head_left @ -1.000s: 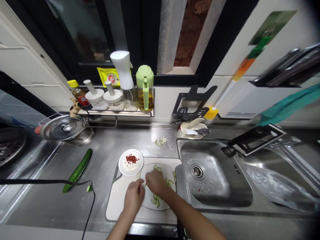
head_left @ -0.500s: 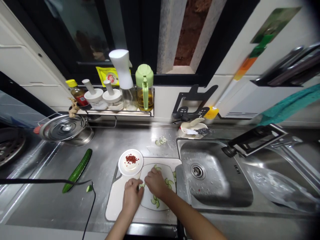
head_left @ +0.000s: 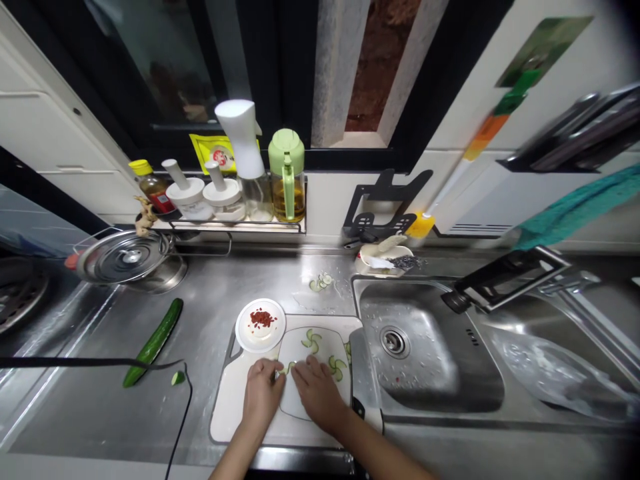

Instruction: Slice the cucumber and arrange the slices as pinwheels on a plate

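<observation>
My left hand (head_left: 263, 395) and my right hand (head_left: 315, 393) rest side by side on a white plate (head_left: 320, 330) that lies on a pale cutting board (head_left: 227, 407). Their fingertips meet at thin cucumber slices (head_left: 289, 367) at the plate's left edge. More cucumber slices (head_left: 311, 341) form small pinwheel shapes further back and to the right on the plate. A small white dish of red bits (head_left: 261, 323) sits at the board's far left corner.
A whole cucumber (head_left: 154, 341) and a cut end (head_left: 176, 378) lie left on the steel counter, with a black cable (head_left: 100, 364) beside them. The sink (head_left: 425, 347) is right. A pot lid (head_left: 123, 255), condiment bottles (head_left: 285, 177) and loose slices (head_left: 320, 282) stand behind.
Both hands have slid toward me to the plate's near left. The slice groups at the back and right of the plate are now uncovered.
</observation>
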`<state>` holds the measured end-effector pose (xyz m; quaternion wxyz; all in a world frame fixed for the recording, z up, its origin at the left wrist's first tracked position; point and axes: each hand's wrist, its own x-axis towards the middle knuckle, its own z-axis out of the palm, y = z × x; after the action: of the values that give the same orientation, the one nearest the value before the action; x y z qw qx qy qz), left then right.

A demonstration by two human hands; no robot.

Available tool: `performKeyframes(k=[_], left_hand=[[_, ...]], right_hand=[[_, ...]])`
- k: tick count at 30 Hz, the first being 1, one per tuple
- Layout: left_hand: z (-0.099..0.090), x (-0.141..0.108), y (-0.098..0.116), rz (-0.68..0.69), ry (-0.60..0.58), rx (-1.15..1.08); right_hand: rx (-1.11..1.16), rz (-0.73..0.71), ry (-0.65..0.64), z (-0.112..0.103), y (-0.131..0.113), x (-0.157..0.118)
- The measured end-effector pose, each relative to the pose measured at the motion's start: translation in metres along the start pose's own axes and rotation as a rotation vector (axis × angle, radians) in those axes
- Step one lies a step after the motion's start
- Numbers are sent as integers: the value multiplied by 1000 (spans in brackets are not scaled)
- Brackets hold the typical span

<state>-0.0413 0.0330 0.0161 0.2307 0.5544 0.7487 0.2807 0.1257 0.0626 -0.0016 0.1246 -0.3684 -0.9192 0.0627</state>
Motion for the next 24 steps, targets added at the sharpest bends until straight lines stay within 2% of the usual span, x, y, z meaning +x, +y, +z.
performKeyframes(k=[2, 12, 19, 24], left_hand=[[0, 0, 0, -3, -5, 0], [2, 0, -3, -35, -38, -9], [2, 1, -3, -29, -27, -24], [1, 2, -3, -36, -28, -82]], right_hand=[[-26, -15, 29, 3, 1, -1], [3, -7, -43, -5, 1, 1], [-18, -34, -44, 2, 1, 1], [-19, -31, -42, -4, -2, 3]])
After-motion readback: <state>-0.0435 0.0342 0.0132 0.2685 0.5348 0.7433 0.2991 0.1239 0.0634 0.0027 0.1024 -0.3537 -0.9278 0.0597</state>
